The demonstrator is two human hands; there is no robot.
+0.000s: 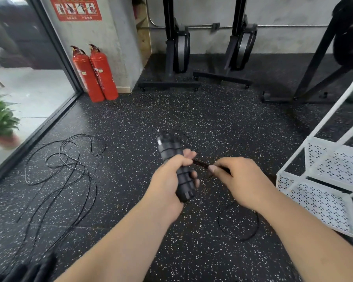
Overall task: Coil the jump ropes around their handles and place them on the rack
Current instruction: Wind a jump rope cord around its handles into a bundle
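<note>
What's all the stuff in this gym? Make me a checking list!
Surface: black speckled floor.
Job's things: handles wrapped in rope; loose jump ropes on the floor at left; white rack at right.
Clutter: nothing seen.
Grips: left hand holds the handles; right hand pinches the rope.
Cables: nothing seen.
Surroundings: two fire extinguishers, potted plant, gym machines.

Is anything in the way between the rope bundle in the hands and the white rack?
Nothing solid that I can see. The handles sit in the left hand, and only the right hand, pinching the rope, is between them and the rack. A loose loop trails below.
</note>
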